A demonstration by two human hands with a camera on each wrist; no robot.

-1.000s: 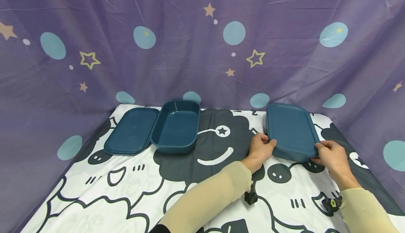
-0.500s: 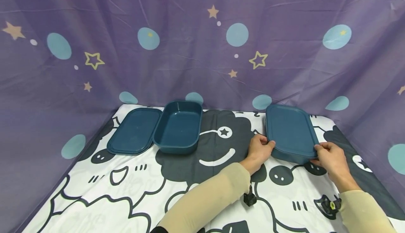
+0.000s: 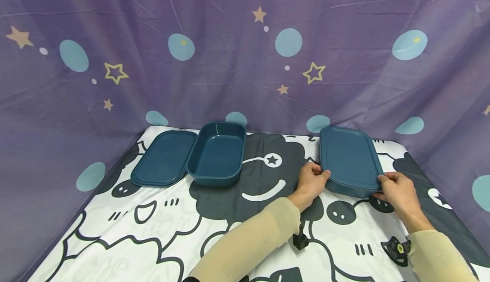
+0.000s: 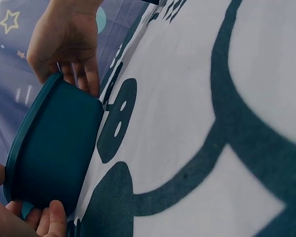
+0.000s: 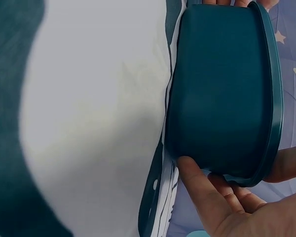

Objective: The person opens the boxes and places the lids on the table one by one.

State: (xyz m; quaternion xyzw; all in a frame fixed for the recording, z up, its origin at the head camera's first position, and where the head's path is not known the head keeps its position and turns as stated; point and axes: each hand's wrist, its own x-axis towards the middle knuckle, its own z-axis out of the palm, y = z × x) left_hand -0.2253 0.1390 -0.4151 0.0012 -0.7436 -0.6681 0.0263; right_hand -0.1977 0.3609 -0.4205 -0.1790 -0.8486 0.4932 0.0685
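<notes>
A box point(image 5: 222, 94) with its lid point(image 3: 350, 156) on sits by the table's point(image 3: 115, 254) far right corner, the left hand's point(image 3: 311, 183) thumb and fingers clamped on its near left corner, the right hand's point(image 3: 400, 192) on its near right. How firmly the lid sits is hard to tell. An open box point(image 3: 218, 156) and a loose lid point(image 3: 164, 158) lie side by side toward the far left corner.

A purple curtain point(image 3: 229, 73) backs patterned cloth point(image 3: 168, 220) bearing an open container point(image 3: 217, 156) and a lid point(image 3: 164, 158).
</notes>
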